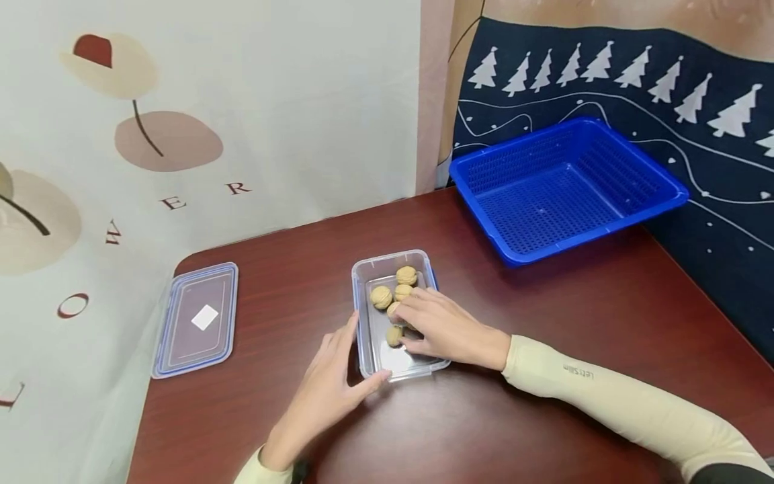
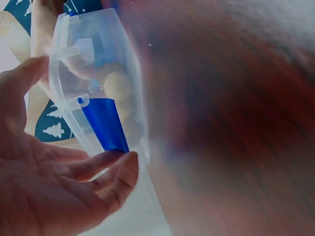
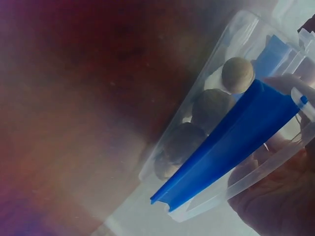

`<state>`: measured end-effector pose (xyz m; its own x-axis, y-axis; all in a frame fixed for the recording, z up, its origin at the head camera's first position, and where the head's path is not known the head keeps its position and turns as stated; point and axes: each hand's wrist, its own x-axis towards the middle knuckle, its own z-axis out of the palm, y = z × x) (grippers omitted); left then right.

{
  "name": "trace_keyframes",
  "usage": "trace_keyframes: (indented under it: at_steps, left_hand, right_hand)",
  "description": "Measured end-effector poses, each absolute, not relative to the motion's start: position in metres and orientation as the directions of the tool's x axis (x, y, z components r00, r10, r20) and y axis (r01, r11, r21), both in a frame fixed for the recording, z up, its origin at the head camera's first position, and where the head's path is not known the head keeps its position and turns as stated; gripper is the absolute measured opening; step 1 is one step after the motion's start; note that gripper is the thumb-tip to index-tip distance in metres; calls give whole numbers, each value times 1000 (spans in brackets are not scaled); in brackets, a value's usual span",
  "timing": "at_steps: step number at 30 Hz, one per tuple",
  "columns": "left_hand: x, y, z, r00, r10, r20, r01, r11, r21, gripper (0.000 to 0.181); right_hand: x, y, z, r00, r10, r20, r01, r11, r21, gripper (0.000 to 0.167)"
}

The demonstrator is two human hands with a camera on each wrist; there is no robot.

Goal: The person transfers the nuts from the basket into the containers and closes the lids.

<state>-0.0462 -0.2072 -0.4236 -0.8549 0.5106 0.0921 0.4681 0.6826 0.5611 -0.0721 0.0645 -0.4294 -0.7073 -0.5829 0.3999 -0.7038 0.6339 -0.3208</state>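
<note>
A clear plastic box (image 1: 370, 269) with blue side latches stands on the table and has several walnuts (image 1: 381, 297) on its bottom. My right hand (image 1: 444, 329) reaches over the box's right side, fingers bent down among the walnuts. Between its thumb and fingers sits a walnut, mostly hidden by the hand. With thumb and fingers spread, my left hand (image 1: 329, 380) rests against the near left corner of the box. In the left wrist view, its fingertips touch the blue latch (image 2: 106, 123) and the thumb lies near the rim.
At the table's left edge lies a clear lid (image 1: 187, 296) with a blue seal and a white square on it. A blue perforated basket (image 1: 544, 202) is at the back right. Printed cloths hang behind the table.
</note>
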Motion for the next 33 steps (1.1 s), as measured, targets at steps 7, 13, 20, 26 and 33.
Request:
trace_keyframes:
  at_steps: [7, 13, 20, 26, 33]
  left_hand:
    - [-49, -229, -427, -869, 465, 169, 473, 680, 561, 84]
    - [-63, -254, -425, -866, 418, 276, 499, 681, 535, 70]
    - [-96, -267, -421, -868, 338, 364, 490, 704, 514, 61]
    - [-119, -300, -417, -903, 193, 384, 383, 766, 516, 61]
    - [-137, -370, -410, -927, -4, 376, 214, 817, 536, 62]
  right_hand:
    - [-54, 71, -432, -727, -572, 381, -686, 629, -365, 64]
    - [-47, 76, -433, -801, -522, 292, -599, 705, -380, 102]
    - [-40, 93, -428, -910, -384, 157, -410, 772, -486, 127]
    - [-38, 100, -421, -945, -317, 80, -309, 786, -535, 141]
    - [-42, 96, -421, -947, -322, 15, -262, 741, -618, 146]
